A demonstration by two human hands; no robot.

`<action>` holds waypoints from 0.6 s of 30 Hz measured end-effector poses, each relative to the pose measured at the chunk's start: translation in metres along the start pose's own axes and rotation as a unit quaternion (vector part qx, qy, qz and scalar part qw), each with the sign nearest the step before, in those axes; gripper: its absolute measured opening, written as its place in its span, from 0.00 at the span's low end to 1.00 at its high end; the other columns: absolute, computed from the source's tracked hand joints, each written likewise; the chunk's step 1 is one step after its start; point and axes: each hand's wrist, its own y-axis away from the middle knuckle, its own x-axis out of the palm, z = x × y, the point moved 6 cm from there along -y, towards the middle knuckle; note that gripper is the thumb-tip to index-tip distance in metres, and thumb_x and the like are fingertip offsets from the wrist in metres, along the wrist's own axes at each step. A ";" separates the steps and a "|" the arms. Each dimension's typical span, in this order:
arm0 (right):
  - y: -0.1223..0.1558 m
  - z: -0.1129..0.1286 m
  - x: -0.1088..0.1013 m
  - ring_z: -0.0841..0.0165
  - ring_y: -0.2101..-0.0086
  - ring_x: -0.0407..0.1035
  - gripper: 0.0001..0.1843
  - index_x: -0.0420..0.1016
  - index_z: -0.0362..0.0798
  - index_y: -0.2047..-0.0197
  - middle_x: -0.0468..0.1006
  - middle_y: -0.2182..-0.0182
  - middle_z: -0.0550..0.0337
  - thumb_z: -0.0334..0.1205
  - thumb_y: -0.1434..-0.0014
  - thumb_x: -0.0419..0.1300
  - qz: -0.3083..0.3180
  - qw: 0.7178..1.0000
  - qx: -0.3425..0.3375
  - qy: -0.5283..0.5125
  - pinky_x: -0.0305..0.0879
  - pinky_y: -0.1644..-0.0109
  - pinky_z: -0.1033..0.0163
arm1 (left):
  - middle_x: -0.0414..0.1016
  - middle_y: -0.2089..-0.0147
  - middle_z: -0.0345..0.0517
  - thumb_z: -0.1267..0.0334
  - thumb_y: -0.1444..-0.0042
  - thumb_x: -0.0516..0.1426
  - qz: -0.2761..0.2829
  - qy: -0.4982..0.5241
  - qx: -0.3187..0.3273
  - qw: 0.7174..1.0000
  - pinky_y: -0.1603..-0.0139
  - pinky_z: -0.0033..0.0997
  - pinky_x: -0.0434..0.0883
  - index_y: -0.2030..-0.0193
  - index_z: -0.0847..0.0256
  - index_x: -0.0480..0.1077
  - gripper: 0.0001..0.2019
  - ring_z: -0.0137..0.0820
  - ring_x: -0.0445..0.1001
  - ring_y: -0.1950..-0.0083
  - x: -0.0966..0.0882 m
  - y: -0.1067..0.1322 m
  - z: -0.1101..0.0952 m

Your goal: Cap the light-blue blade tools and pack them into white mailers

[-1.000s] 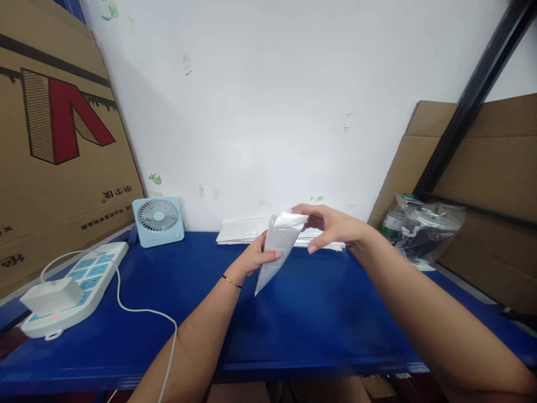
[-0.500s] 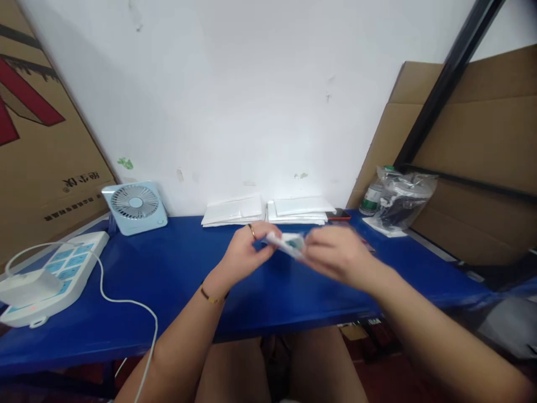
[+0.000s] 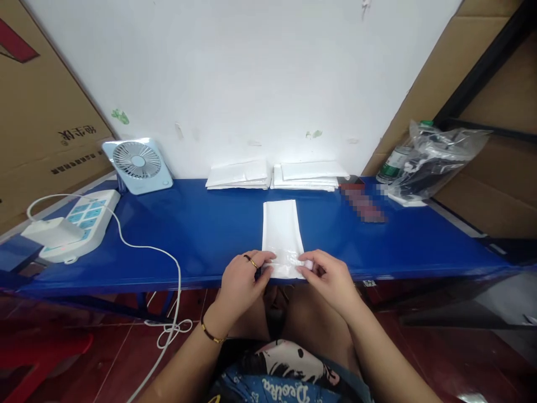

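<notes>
A narrow white envelope (image 3: pixel 280 224), which looks padded, lies flat at the table's front edge. Its near end has a glossy, see-through strip across it. My left hand (image 3: pixel 243 282) pinches the left edge of that near end between thumb and fingers. On the opposite edge, my right hand (image 3: pixel 331 280) grips the same end with thumb and forefinger. A small pale thing (image 3: pixel 309 264) shows at the right fingers, too small to name. The envelope's contents, if any, are hidden.
Two stacks of white envelopes (image 3: pixel 239 174) lie along the wall on the blue table (image 3: pixel 201 224). A light-blue fan (image 3: pixel 138 162) and a power strip (image 3: pixel 88 224) with a trailing white cable stand left. A bottle (image 3: pixel 394 163) and a clear plastic bag (image 3: pixel 440 162) are at right.
Both hands have come down and nearer to me. The white item, held tilted above the table and blurred before, now lies flat at the front edge. The view has tilted downward.
</notes>
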 end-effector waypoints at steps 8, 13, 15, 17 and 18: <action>0.010 0.014 -0.003 0.68 0.68 0.66 0.08 0.77 0.49 0.63 0.71 0.61 0.54 0.43 0.43 0.60 -0.077 0.988 -0.120 0.066 0.62 0.65 0.62 | 0.76 0.53 0.39 0.61 0.43 0.57 0.022 -0.038 0.113 0.993 0.55 0.35 0.65 0.54 0.50 0.71 0.10 0.32 0.72 0.50 0.001 0.011 -0.006; 0.019 0.043 0.018 0.61 0.62 0.65 0.12 0.75 0.50 0.56 0.75 0.64 0.54 0.42 0.43 0.61 -0.057 0.934 -0.228 0.268 0.57 0.61 0.57 | 0.77 0.58 0.39 0.62 0.39 0.53 -0.002 -0.043 0.115 0.992 0.58 0.33 0.64 0.57 0.53 0.72 0.07 0.31 0.73 0.54 0.003 0.007 -0.007; 0.013 0.051 0.024 0.65 0.68 0.64 0.07 0.75 0.48 0.59 0.74 0.70 0.57 0.38 0.41 0.58 -0.016 0.922 -0.238 0.303 0.55 0.65 0.59 | 0.77 0.63 0.39 0.63 0.38 0.52 -0.029 -0.047 0.130 0.990 0.61 0.33 0.63 0.60 0.55 0.72 0.07 0.30 0.73 0.60 -0.001 0.003 -0.014; 0.004 0.061 0.021 0.67 0.71 0.63 0.06 0.74 0.46 0.65 0.72 0.74 0.58 0.35 0.40 0.55 0.022 0.915 -0.255 0.311 0.54 0.69 0.61 | 0.77 0.66 0.39 0.64 0.39 0.52 -0.058 -0.040 0.157 0.985 0.61 0.33 0.63 0.62 0.55 0.72 0.07 0.29 0.73 0.64 -0.010 -0.001 -0.024; -0.003 0.068 0.016 0.68 0.72 0.63 0.08 0.74 0.46 0.67 0.72 0.74 0.57 0.33 0.39 0.53 0.038 0.915 -0.265 0.303 0.54 0.70 0.62 | 0.77 0.66 0.38 0.66 0.39 0.53 -0.077 -0.030 0.169 0.982 0.59 0.33 0.64 0.61 0.55 0.71 0.06 0.29 0.73 0.63 -0.016 -0.002 -0.027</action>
